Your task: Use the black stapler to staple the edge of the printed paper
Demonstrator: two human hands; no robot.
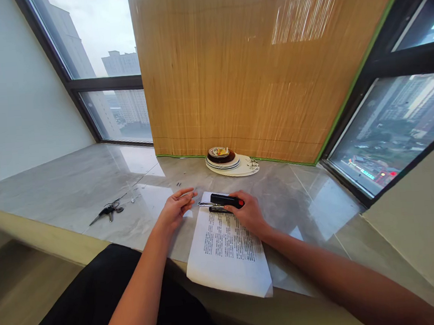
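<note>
Head view: the right hand (248,211) is closed round the rear of a black stapler (223,200), thumb on the near side. From that grip the stapler reaches leftward, its long axis running crosswise over the top end of the printed paper (229,276), its silver metal strip (206,204) pointing at the left hand (173,210). That hand is the nearer to the strip's tip, just beside it but apart, fingers half curled with thumb and fingertips close together (whether they pinch something small, I cannot tell).
</note>
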